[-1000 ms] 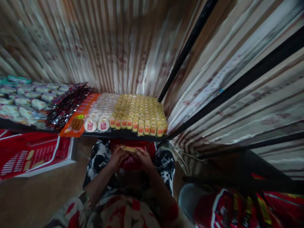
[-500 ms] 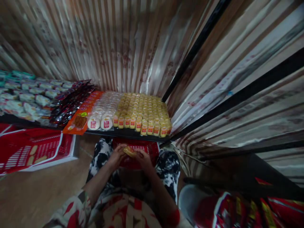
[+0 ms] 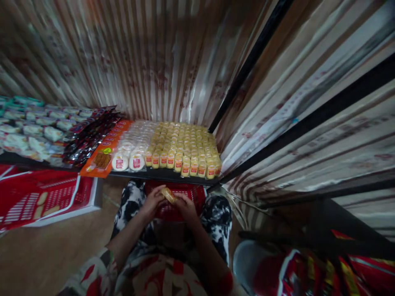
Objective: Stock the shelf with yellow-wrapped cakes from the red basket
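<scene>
Between my two hands is a small yellow wrapped cake (image 3: pixel 168 195). My left hand (image 3: pixel 153 201) is closed on its left end, and my right hand (image 3: pixel 185 204) pinches the other end. Under the hands, between my knees, sits a red plastic basket (image 3: pixel 197 195). Just beyond it, rows of similar yellow wrapped cakes (image 3: pixel 185 150) with red labels stand on a black shelf (image 3: pixel 163 173). White round packaged cakes (image 3: pixel 128 160) lie in rows to their left.
Left along the shelf are an orange snack packet (image 3: pixel 100 160), dark shiny packets (image 3: pixel 88 133) and white packets (image 3: pixel 33 129). A red printed box (image 3: pixel 46 197) stands below left. Black rack bars (image 3: pixel 277 144) cross a striped curtain (image 3: pixel 160 61). Red packets (image 3: pixel 311 273) lie at lower right.
The yellow cake has been turned between my hands, its face now tilted differently. Both hands stay over the basket. The view has shifted slightly.
</scene>
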Available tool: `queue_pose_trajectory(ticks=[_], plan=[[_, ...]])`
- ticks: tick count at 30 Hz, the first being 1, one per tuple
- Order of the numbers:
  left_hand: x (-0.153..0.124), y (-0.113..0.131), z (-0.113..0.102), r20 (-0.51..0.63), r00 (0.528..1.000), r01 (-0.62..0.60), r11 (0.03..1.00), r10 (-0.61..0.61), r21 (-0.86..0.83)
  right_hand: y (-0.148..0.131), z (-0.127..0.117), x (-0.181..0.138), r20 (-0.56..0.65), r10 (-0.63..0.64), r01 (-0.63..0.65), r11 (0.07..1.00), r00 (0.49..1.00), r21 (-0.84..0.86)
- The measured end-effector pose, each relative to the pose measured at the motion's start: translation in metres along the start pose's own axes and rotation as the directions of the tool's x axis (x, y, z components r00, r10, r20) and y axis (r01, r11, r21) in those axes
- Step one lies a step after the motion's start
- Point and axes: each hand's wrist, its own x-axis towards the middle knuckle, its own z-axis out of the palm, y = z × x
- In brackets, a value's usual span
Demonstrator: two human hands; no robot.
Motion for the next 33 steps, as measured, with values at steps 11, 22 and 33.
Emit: queue_pose_trajectory(ticks=[11, 22, 33], plan=[[0.006, -0.008, 0.008, -0.122, 0.992, -0.019, 0.998, 0.026, 0.057, 0.009, 0.002, 0.001, -0.121, 0.008, 0.002, 0.997, 0.993, 0.082], [0.011, -0.005, 0.027, -0.107, 0.974, -0.144, 0.907, 0.201, 0.395, 0.002, 0.007, -0.006, -0.123, -0.218, 0.196, 0.966, 0.968, -0.169], [0.044, 0.034, 0.050, -0.020, 0.861, -0.401, 0.703, 0.508, 0.587, -0.027, -0.010, 0.026, -0.135, -0.425, 0.346, 0.852, 0.895, -0.393]])
